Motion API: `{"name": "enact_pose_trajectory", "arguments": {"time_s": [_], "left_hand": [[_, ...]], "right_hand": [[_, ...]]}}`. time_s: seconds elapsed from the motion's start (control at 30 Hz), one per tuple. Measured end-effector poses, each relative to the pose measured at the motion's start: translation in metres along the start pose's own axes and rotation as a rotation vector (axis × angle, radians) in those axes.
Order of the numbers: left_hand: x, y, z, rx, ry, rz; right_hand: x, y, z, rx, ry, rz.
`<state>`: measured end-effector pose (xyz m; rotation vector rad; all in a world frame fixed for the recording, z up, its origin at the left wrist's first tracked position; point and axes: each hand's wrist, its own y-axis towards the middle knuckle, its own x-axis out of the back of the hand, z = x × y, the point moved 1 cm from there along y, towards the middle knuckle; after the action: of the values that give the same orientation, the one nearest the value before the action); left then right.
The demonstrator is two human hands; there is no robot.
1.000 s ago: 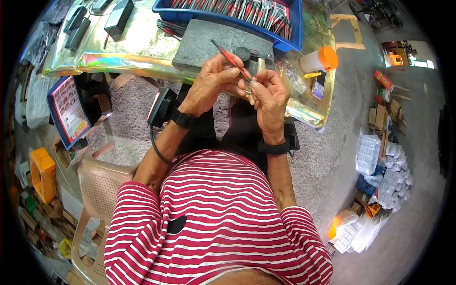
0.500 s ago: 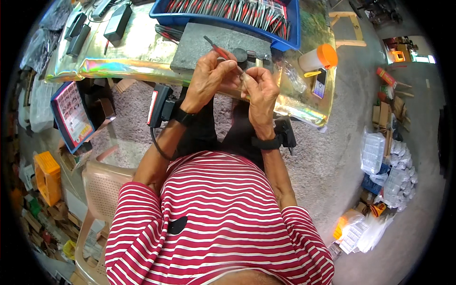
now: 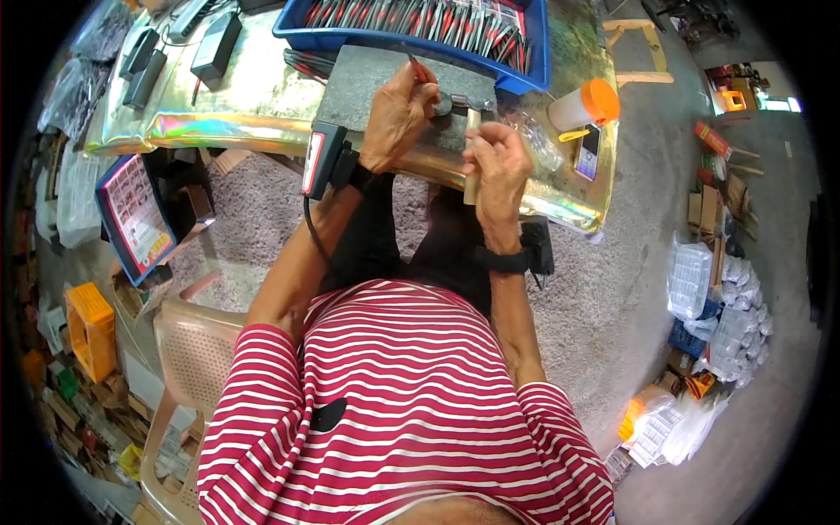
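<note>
My left hand (image 3: 398, 118) pinches a slim red-and-black pen-like tool (image 3: 417, 68), its dark end pointing away from me over the grey stone slab (image 3: 359, 87). My right hand (image 3: 500, 166) has its fingers pinched together; whatever they may hold is too small or hidden to make out. A hammer with a pale wooden handle (image 3: 472, 189) rests with its metal head on the slab, the handle reaching past the near edge. My right fingertips overlap this handle, and I cannot tell whether they touch it. Beside my left fingers lies a dark round piece (image 3: 444, 106), partly covered.
Behind the slab stands a blue bin (image 3: 385, 38) full of similar red-and-black tools, with more of them (image 3: 308, 64) left of it. At right are an orange-lidded jar (image 3: 584, 103), a phone (image 3: 589, 152) and clear plastic wrap (image 3: 542, 144). Black adapters (image 3: 216, 48) lie at left.
My hands have come apart. The left keeps the pen-like tool, now turned more upright, while the right has moved right and nearer to me, beside the hammer's handle.
</note>
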<state>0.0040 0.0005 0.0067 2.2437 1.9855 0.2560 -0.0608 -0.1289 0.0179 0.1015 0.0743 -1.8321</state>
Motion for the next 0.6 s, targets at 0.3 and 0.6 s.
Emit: {"name": "enact_pose_trajectory", "arguments": {"time_s": [0.3, 0.6], "left_hand": [[-0.001, 0.005, 0.012, -0.005, 0.072, 0.062], [0.0, 0.006, 0.012, 0.0, 0.081, 0.074]], "right_hand": [[0.049, -0.013, -0.025, -0.025, -0.407, -0.049], [0.043, -0.013, -0.048, -0.111, -0.271, 0.101]]}}
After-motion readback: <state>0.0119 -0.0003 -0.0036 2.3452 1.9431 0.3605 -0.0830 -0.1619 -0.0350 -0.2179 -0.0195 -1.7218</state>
